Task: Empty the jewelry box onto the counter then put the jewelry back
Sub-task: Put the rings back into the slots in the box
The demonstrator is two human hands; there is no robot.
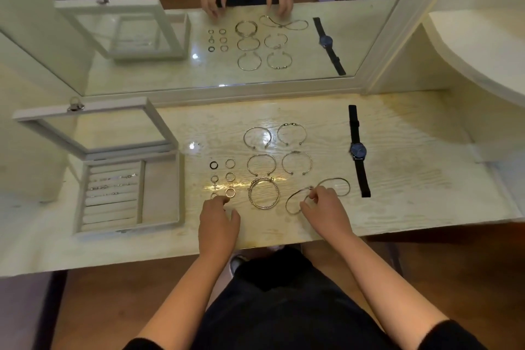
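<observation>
Head view: an off-white jewelry box sits at the left end of the table, near its front edge. Its glass-paned lid stands open toward the back edge. A few small shiny pieces lie in the upper slots of its padded rolls, and the compartment on the right side of the box is bare.

Two columns of rings lie toward the middle of the table, with a black ring at their back left. Just right of them are four open cuff bracelets in two rows, and a stack of bangles lies nearer the front edge. A dark watch lies stretched out toward the right end, its strap running back to front.

The left grip rests near the front edge, its curled fingertips at the nearest small ring; I cannot tell whether it holds anything. The right grip pinches a thin wire necklace that loops on the table between the bangles and the watch.

A mirror along the back edge reflects the layout.
</observation>
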